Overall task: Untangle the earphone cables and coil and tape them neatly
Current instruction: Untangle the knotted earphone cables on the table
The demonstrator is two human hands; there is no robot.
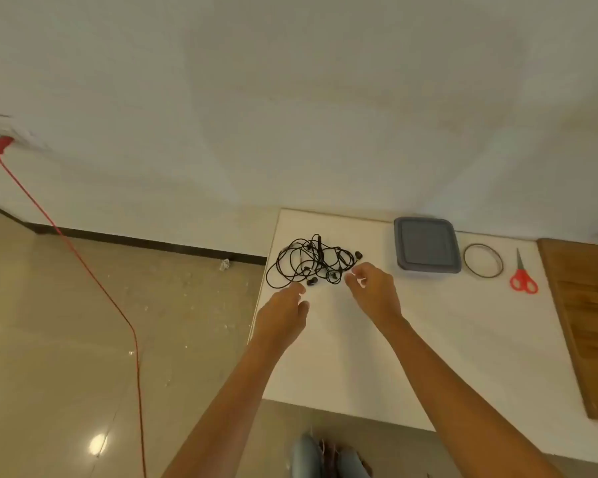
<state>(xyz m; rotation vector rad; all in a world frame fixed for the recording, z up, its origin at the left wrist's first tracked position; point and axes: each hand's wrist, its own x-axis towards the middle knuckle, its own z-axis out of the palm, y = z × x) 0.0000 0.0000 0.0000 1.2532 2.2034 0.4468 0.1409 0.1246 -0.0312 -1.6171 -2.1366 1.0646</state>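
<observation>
Here, on the white tabletop [439,339] against a pale wall [290,98] (glossy beige floor tiles [59,339] leftward), the tangled black earphone cables [311,262] lie just beyond my left hand [283,313] and right hand [377,291], both loosely curled, empty.

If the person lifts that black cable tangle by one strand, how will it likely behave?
The cables look thin and lie in loose overlapping loops, so they are probably floppy and light. Strands cross many times, so the whole bundle will likely rise together. The small earbuds at the ends may dangle and swing.
</observation>
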